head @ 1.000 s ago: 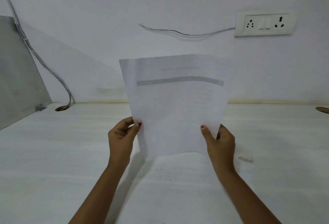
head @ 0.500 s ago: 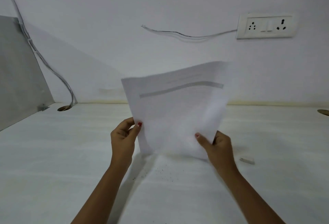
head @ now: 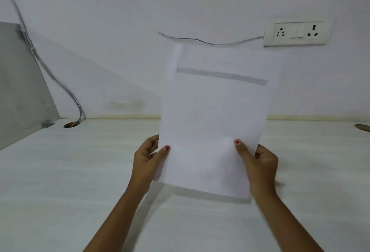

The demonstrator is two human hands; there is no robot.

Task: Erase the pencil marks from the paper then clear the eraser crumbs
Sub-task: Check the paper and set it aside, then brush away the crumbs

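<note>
A white sheet of paper stands nearly upright above the table, with a grey bar showing through near its top. My left hand pinches its lower left edge, thumb on the front. My right hand pinches the lower right edge the same way. Dark eraser crumbs lie scattered on the white table under the sheet. A small white eraser lies on the table just right of my right hand, partly hidden by it.
A wall socket plate with a loose wire is on the wall behind the paper. A grey cable drops into a round table hole at the left, beside a grey side panel. Another hole sits at the right edge.
The sheet was tilted back and bent half a second ago. It is upright and flat again, shifted to the right, with both hands still gripping its lower edge.
</note>
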